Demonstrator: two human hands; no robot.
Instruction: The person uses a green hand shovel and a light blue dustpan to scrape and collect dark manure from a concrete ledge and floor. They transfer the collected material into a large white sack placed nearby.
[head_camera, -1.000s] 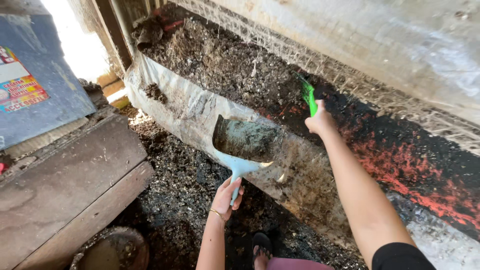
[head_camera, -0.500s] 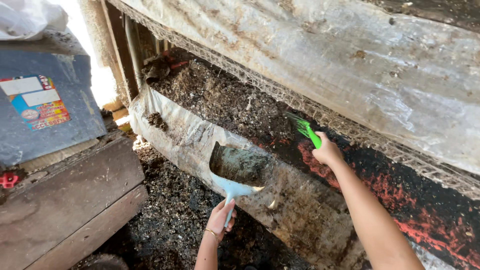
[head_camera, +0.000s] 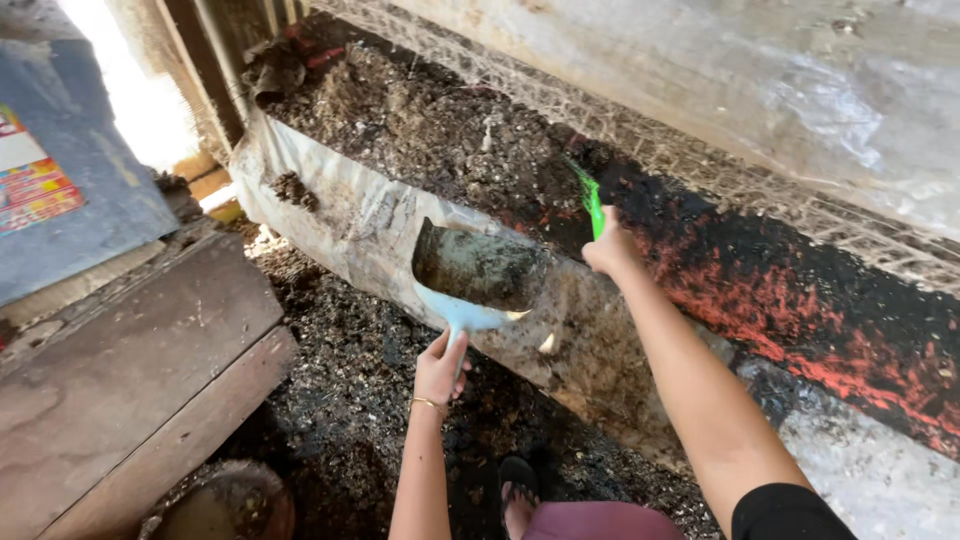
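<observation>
- Left hand (head_camera: 440, 368) is gripping the handle of a light blue dustpan (head_camera: 470, 280), fingers wrapped tight around it, thumb lying along the side.
- Dustpan is sitting tilted up against the outer face of the plastic sheeting (head_camera: 350, 215) that is lining the bed's front edge; the scoop is facing up and into the camera, and it is looking coated with dark, muddy dirt inside.
- Right hand (head_camera: 608, 250) is clenching a green hand brush (head_camera: 590, 195), fist closed on the lower end of the handle; the bristle end is pointing up and away, over the dark soil.
- Right hand is resting just above the top rim of the sheeting, near and to the right of the dustpan, not touching it.
- Raised bed of soil (head_camera: 430, 130) is running diagonally from upper left to lower right; coarse brown debris at the left, black material with red-orange patches (head_camera: 790, 300) at the right.
- Wire mesh (head_camera: 700, 170) is lining the far side of the bed, with cloudy plastic film (head_camera: 720, 70) hanging above it.
- Ground (head_camera: 340, 380) below the dustpan is covered with loose dark debris.
- Wooden planks (head_camera: 130, 370) are lying at lower left; a round dirty container (head_camera: 220, 505) is showing at the bottom edge.
- A sandalled foot (head_camera: 515, 495) is standing on the ground between the two forearms.
</observation>
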